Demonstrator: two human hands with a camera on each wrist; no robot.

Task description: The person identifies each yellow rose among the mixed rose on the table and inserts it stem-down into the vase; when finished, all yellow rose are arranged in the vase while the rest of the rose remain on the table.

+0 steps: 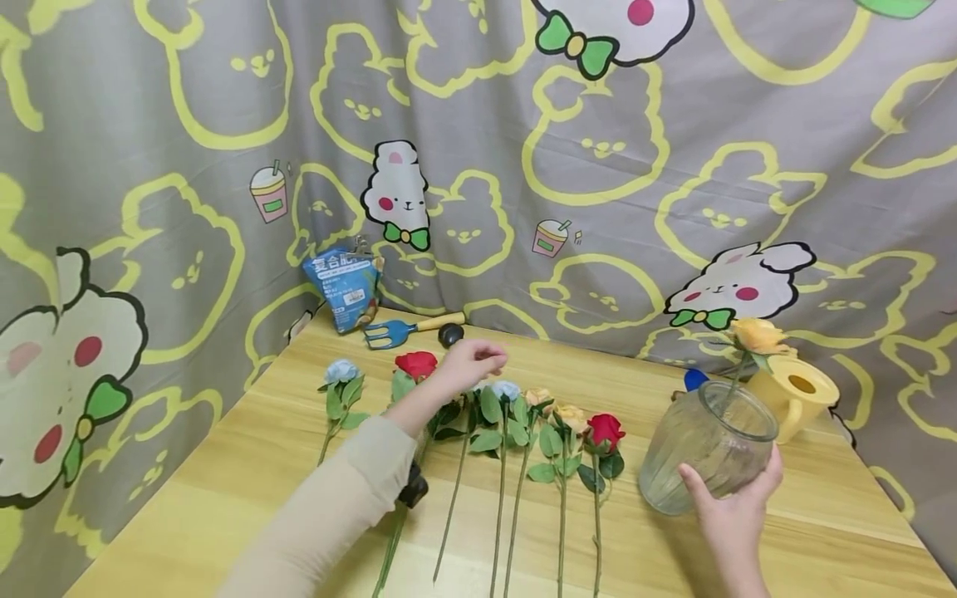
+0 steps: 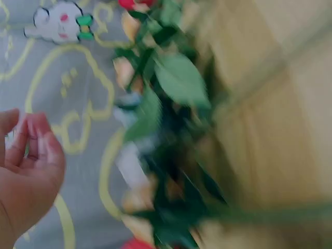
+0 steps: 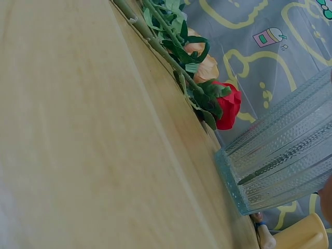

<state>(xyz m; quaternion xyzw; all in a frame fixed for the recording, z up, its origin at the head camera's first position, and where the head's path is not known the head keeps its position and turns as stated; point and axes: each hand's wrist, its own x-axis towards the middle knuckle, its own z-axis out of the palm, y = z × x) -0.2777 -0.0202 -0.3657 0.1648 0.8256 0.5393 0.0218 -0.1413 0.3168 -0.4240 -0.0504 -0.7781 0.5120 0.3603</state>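
My right hand (image 1: 736,515) grips a clear ribbed glass vase (image 1: 695,453), thumb on the near side and fingers round its right side. A single yellow-orange rose (image 1: 757,335) stands in it, its stem (image 3: 280,165) showing through the glass in the right wrist view. Over the row of artificial roses hovers my left hand (image 1: 473,364), fingers loosely bent with nothing in them. Below and around it lie a red rose (image 1: 416,364), a pale blue rose (image 1: 505,390), a peach rose (image 1: 571,418) and another red rose (image 1: 606,429), their stems toward me.
A yellow watering can (image 1: 803,390) stands right behind the vase. At the back left are a blue fertilizer bag (image 1: 345,291) and a blue hand fork (image 1: 392,334) with a wooden handle. One light blue rose (image 1: 342,371) lies apart at the left. A patterned curtain (image 1: 478,124) borders the table.
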